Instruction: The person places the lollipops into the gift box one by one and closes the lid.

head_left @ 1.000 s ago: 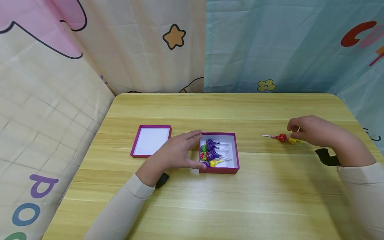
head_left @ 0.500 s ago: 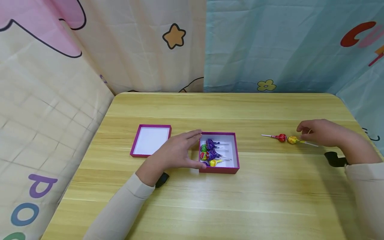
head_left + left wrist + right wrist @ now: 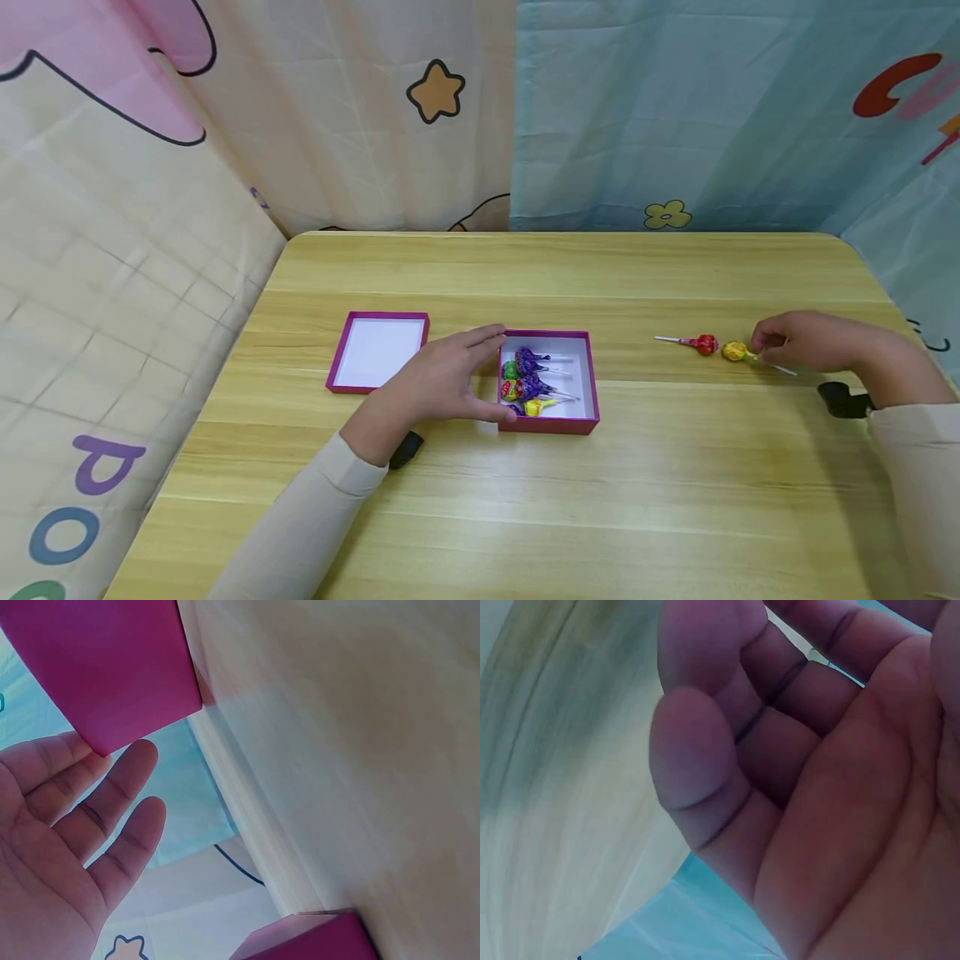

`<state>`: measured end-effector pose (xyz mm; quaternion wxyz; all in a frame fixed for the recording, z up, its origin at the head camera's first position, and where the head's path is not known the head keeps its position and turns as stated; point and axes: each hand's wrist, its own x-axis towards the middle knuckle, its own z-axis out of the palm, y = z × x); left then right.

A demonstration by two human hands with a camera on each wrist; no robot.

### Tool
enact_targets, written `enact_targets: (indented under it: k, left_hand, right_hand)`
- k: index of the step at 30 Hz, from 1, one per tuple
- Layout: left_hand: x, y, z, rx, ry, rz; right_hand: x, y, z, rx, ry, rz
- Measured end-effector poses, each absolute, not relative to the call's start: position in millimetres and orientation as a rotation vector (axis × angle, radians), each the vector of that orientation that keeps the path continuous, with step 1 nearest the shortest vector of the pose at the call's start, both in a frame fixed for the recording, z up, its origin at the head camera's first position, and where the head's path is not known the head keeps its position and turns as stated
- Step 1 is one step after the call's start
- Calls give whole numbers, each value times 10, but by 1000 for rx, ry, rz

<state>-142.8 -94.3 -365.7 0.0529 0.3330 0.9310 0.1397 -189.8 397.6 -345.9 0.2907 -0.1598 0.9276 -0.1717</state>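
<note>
My left hand (image 3: 450, 377) spans the left side of an open magenta box (image 3: 551, 427). Its fingertips touch the back-left corner and its thumb touches the front-left corner; in the left wrist view the fingers are spread and nearly straight. Inside the box lie several wrapped lollipops (image 3: 531, 386), purple, green, red-yellow and yellow. At the right, my right hand (image 3: 813, 340) pinches the stick of a yellow lollipop (image 3: 735, 351) on the table. A red lollipop (image 3: 707, 344) lies just left of it, its stick pointing left. The right wrist view shows curled fingers, but the lollipop is hidden there.
A magenta-rimmed box lid (image 3: 378, 350) with a white inside lies left of the box, partly behind my left hand. Everything rests on a wooden table (image 3: 600, 508). Printed curtains (image 3: 337, 117) hang behind and beside it.
My right hand has drawn back to the right from above the yellow lollipop and now pinches its stick. That lollipop has shifted slightly right. The left hand and box have stayed put.
</note>
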Motion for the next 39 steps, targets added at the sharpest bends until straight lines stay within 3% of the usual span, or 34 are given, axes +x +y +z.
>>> enact_targets:
  k: [23,39]
  left_hand:
    - [-1425,-948,-3668,1010,2827,425]
    - [-1445,-957,-3660,1041,2831,438]
  right_hand:
    - [-1806,3914,-3468,-454,2428,-592]
    - [-1699,3236,-2997,-666,2518,-556]
